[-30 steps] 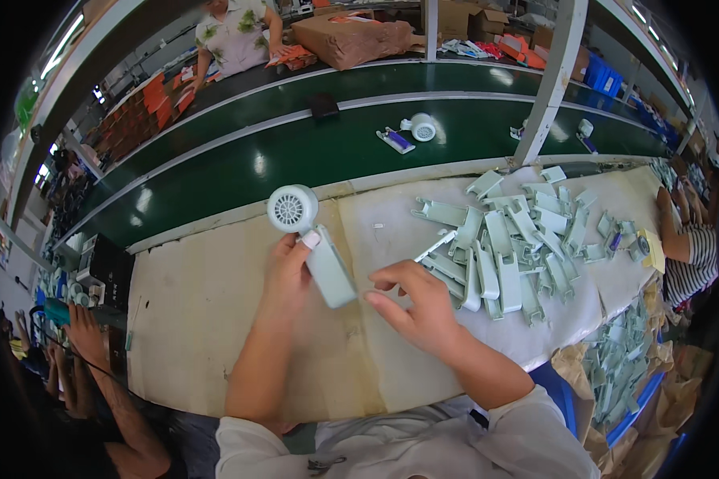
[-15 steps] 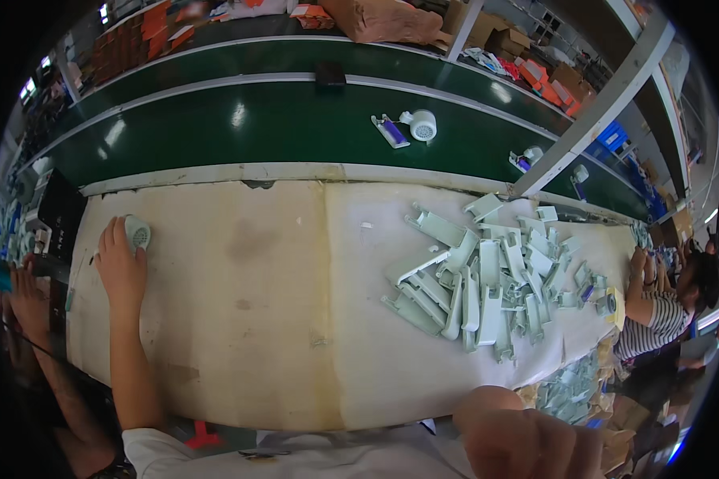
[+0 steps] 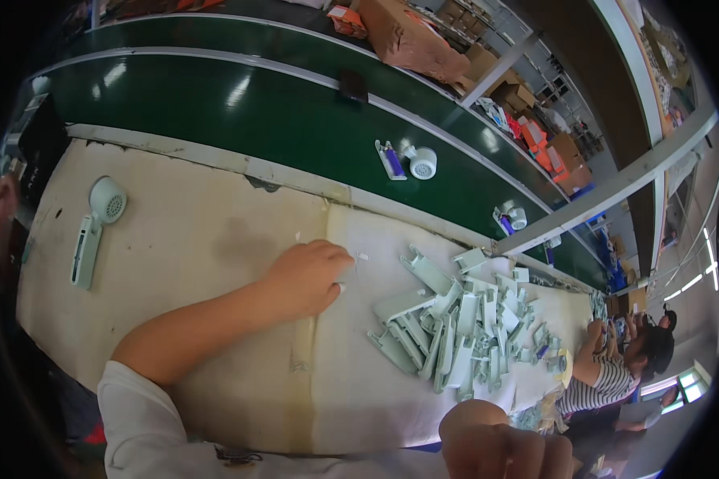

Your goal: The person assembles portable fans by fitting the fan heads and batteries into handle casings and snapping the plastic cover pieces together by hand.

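Note:
My left hand (image 3: pixel 315 275) is above the middle of the table (image 3: pixel 240 343), its arm reaching across from the lower left. Its fingers curl inward and their tips are hidden, so I cannot see what they hold, if anything. Behind it, at the table's left end, a pale green handheld fan (image 3: pixel 89 231) lies with its round grille at the far end of the handle. Right of the hand is a heap of pale green plastic housing shells (image 3: pixel 455 327). My right hand (image 3: pixel 503 447) looms close and blurred at the lower edge, fingers folded; any contents are hidden.
A green conveyor belt (image 3: pixel 287 120) runs behind the table, carrying handheld fan assemblies (image 3: pixel 407 161) with purple parts. A grey post (image 3: pixel 607 184) slants across the right. Beyond the heap sits a person in a striped shirt (image 3: pixel 607 389). A black box (image 3: pixel 36 152) stands at far left.
My left hand has left the handheld fan and swung right to mid-table. The fan stays lying at the left. My head view has turned; my right hand remains low and near.

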The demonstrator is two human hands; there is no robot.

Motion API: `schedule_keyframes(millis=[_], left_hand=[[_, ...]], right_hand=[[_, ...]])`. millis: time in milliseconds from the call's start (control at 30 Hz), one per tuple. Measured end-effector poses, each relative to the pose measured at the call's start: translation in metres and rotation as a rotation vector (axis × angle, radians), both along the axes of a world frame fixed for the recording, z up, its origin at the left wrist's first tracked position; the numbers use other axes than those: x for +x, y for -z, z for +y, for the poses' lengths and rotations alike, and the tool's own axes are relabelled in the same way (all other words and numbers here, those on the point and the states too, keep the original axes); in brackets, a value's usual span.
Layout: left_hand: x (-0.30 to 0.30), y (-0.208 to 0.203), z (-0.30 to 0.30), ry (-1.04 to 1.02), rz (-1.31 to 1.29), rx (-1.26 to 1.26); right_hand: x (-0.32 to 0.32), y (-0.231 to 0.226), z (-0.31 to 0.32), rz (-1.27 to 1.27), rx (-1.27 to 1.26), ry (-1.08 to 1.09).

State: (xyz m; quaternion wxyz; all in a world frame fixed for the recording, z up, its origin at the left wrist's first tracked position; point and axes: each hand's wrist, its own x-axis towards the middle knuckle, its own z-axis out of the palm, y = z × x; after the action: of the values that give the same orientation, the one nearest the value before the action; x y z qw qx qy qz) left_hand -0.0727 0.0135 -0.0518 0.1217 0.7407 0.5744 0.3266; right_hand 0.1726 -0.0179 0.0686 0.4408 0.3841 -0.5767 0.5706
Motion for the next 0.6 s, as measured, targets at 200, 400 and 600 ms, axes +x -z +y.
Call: schedule_keyframes(millis=[200, 400, 600], left_hand=[[0.005, 0.026, 0.010, 0.096, -0.094, 0.221], [0.008, 0.031, 0.017, 0.137, -0.185, 0.365], [-0.004, 0.029, 0.016, 0.037, -0.426, 0.162]], right_hand=[[-0.027, -0.001, 0.092, -0.369, 0.911, 0.773], [-0.106, 0.090, 0.332, -1.128, 0.856, 1.707], [-0.125, 0.095, 0.355, -1.499, 0.605, 1.622]])
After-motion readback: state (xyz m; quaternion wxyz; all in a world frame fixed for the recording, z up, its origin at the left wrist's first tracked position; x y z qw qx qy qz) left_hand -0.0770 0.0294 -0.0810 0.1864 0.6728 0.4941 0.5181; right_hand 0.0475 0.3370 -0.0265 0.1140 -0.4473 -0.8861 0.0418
